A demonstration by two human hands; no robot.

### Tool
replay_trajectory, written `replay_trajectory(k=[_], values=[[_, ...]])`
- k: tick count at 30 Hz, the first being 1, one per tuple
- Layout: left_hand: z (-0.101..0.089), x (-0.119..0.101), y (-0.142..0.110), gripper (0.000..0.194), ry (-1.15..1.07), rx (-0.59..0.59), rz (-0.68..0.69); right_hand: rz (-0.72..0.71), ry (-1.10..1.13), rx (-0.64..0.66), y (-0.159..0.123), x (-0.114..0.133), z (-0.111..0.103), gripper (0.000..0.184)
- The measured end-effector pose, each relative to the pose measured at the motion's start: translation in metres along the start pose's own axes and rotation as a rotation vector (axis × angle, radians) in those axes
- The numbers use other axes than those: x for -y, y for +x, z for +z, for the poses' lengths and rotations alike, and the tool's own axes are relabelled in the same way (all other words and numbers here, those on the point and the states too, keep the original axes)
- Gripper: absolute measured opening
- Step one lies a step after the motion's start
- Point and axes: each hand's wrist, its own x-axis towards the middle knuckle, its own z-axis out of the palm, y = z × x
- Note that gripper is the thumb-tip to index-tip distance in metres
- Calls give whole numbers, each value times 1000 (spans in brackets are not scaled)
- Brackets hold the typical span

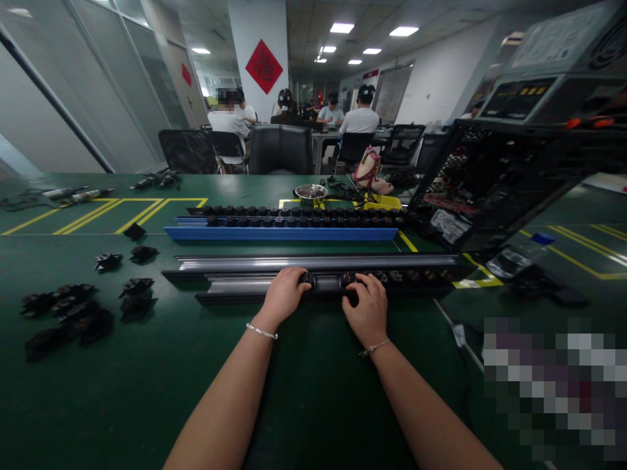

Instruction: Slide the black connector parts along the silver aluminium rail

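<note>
A dark rail with a shiny metal channel lies across the table before me. My left hand pinches a small black module seated in this channel. Just to the right, my right hand curls its thumb and fingers at another black module in the same channel; its fingertips partly cover it. Bare metal shows between the two modules. More black modules fill the channel further right. Directly behind lies a second dark rail with a bare metal channel.
Beyond is a blue rail filled with black modules. Loose black modules lie at left. A metal bowl of small parts stands at the back. An open computer case and a plastic bottle are at right. People sit at far tables.
</note>
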Motion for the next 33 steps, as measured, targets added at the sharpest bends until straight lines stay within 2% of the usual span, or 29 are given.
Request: replay_trajectory(k=[33], values=[[-12,16,-1,32,-11,22,15,-3,-1,2,0,-1,0,12]])
